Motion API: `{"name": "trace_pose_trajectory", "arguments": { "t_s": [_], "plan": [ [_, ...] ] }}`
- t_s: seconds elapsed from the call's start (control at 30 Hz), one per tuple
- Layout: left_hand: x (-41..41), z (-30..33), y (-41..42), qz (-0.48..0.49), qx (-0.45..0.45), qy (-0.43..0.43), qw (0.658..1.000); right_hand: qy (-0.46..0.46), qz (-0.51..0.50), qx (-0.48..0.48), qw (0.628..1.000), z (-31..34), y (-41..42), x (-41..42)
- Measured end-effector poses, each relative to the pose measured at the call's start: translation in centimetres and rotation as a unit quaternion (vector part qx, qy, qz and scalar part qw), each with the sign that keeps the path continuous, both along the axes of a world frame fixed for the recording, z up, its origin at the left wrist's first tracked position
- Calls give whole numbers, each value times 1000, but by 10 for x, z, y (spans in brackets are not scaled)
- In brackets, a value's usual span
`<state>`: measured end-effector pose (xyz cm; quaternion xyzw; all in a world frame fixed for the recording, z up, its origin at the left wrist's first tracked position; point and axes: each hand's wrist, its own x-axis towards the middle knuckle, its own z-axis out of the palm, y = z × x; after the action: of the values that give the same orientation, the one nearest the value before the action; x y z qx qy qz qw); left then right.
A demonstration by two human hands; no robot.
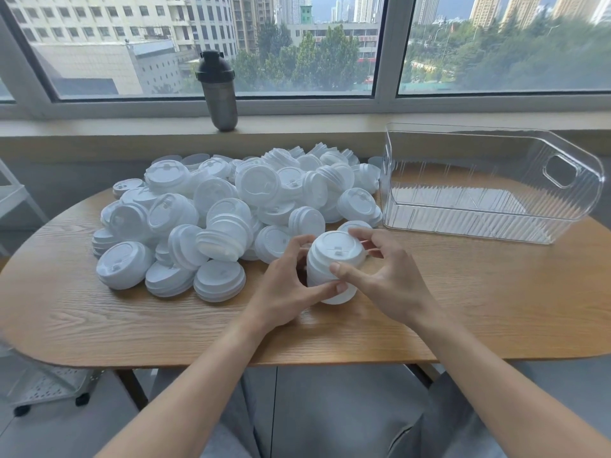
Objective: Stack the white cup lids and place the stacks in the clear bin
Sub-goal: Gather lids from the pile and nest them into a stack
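White cup lids [231, 209] lie in a loose heap across the left and middle of the wooden table [82, 315], some already nested in short stacks along the heap's near edge. At about eleven o'clock from the heap, a grey shaker bottle [218, 90] with a black cap stands upright on the window sill [99, 127]. Just beside the heap's near right edge, at its five o'clock, both hands close around a short stack of lids [334, 259] held a little tilted at the table. The left hand [287, 285] grips its left side, thumb pressed to the lower front; the right hand [386, 276] clamps its right side, thumb on the front and fingers curled over the top rim. At two o'clock from the hands sits the clear bin [562, 226], ribbed, with a handle cut-out in its right end wall; no lids show inside it.
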<state>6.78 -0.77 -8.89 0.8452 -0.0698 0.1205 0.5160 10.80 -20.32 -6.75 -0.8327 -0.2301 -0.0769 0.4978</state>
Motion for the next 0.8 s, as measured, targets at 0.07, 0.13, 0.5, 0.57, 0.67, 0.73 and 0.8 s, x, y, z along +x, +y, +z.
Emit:
{"name": "trace_pose_trajectory", "arguments": {
  "t_s": [0.07, 0.13, 0.5, 0.57, 0.67, 0.73, 0.8],
  "plan": [
    [1, -1, 1, -3, 0, -2, 1000, -1, 3, 1, 1000, 0, 1, -2],
    [2, -1, 1, -6, 3, -5, 1000, -7, 4, -1, 1000, -2, 1, -3],
    [2, -2, 3, -10, 1, -7, 1000, -30, -31, -63, 997, 4, 8, -6],
    [2, -2, 3, -14, 3, -12, 1000, -31, -36, -87, 995, 9, 8, -6],
    [1, -2, 2, -19, 8, -21, 1000, -35, -40, -112, 992, 16, 9, -6],
    [1, -2, 3, -25, 15, -23, 999, -37, -43, -120, 991, 18, 9, -8],
    [1, -2, 3, -25, 16, -24, 999, -40, -46, -126, 990, 17, 8, -9]
  ]
}}
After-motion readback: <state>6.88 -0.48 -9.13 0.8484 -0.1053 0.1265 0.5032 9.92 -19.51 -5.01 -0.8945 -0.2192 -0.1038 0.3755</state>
